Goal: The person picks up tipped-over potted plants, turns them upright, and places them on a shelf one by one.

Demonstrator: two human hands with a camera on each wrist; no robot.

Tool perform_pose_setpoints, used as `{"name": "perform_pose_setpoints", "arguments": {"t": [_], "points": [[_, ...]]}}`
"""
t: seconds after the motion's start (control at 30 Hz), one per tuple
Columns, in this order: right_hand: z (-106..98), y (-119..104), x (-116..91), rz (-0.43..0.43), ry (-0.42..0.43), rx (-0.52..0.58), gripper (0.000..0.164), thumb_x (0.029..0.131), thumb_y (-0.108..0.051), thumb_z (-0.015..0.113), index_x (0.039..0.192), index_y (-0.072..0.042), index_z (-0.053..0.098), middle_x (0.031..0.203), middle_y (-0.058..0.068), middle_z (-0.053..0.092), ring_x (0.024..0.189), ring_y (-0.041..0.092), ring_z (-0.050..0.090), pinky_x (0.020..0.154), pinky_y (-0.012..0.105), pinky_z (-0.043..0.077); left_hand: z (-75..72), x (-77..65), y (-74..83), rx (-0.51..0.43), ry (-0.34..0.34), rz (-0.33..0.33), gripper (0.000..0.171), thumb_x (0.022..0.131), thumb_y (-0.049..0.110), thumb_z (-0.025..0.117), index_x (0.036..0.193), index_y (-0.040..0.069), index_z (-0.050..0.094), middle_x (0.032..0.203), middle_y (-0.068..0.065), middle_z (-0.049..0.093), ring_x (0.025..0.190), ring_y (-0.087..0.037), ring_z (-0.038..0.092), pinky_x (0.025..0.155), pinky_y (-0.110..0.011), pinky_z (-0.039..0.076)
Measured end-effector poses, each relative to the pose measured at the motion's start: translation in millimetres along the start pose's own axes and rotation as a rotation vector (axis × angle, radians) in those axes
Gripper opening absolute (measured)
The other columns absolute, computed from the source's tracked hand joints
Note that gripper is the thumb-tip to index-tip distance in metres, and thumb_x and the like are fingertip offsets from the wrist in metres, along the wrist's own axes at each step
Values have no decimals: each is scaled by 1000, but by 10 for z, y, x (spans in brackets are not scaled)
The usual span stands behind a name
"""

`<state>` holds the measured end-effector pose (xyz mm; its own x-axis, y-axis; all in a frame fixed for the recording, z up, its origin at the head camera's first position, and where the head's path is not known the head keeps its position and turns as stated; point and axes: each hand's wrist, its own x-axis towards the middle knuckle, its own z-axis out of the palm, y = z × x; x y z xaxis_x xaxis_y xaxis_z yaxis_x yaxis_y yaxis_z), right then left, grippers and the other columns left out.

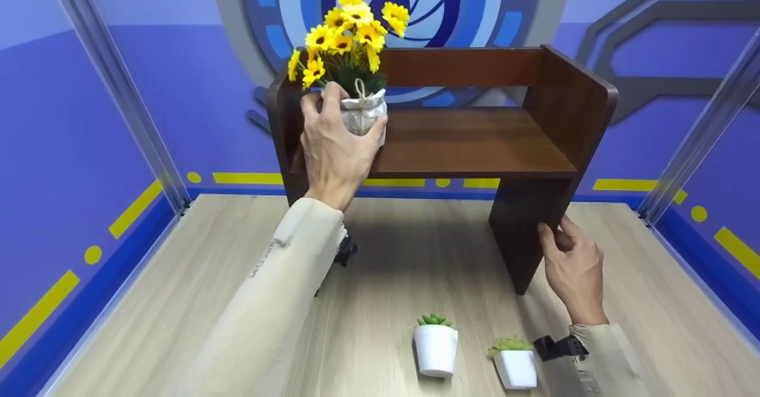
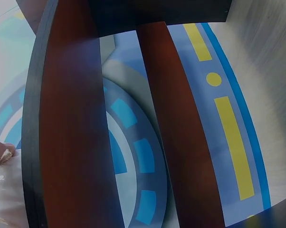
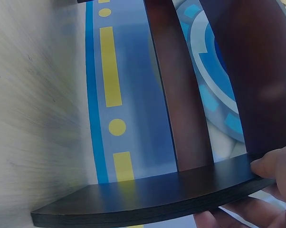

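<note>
My left hand (image 1: 337, 142) grips a white, cloth-wrapped pot (image 1: 365, 111) tied with twine, thumb on one side and fingers on the other. Yellow artificial daisies (image 1: 350, 32) rise out of it. In the head view the pot overlaps the left part of the upper board of a dark brown wooden desktop shelf (image 1: 469, 142). The left wrist view catches just part of the pot (image 2: 7, 202) and a fingertip at its edge. Lower down, my right hand (image 1: 576, 269) pinches the edge of the shelf's right side panel (image 3: 147, 197), thumb inside and fingers outside.
Two small potted succulents lie on the light wood tabletop (image 1: 380, 349) in front of the shelf: one in a round white pot (image 1: 436, 352), one in a squarer white pot (image 1: 516, 368) near the right wrist. Blue-purple panels (image 1: 71, 148) with metal posts enclose the table.
</note>
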<state>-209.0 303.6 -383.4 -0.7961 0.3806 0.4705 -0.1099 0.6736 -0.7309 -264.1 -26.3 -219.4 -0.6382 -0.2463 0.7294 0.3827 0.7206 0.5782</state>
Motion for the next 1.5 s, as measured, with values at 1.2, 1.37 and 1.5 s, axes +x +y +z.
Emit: {"name": "perform_pose_setpoints", "arguments": {"t": [1.2, 1.37, 1.5], "points": [[28, 11, 11, -17, 38, -19, 24, 101, -34, 61, 117, -23, 75, 83, 4, 80, 78, -24, 52, 80, 20, 45, -5, -148, -56, -17, -59, 3, 62, 87, 39, 79, 136, 17, 49, 152, -18, 36, 121, -33, 57, 97, -45, 57], [35, 18, 19, -20, 47, -23, 24, 100, -34, 62, 116, -23, 75, 83, 3, 80, 80, -22, 54, 80, 20, 46, -79, -175, -50, -30, -32, 28, 65, 85, 38, 81, 135, 14, 48, 149, -17, 38, 120, -32, 56, 97, -45, 57], [39, 20, 13, -17, 46, -25, 23, 100, -33, 62, 114, -22, 76, 83, 3, 80, 81, -18, 58, 80, 20, 45, -140, -209, -41, -38, -24, 46, 68, 84, 36, 82, 134, 9, 47, 147, -16, 38, 126, -30, 52, 102, -43, 54]]}}
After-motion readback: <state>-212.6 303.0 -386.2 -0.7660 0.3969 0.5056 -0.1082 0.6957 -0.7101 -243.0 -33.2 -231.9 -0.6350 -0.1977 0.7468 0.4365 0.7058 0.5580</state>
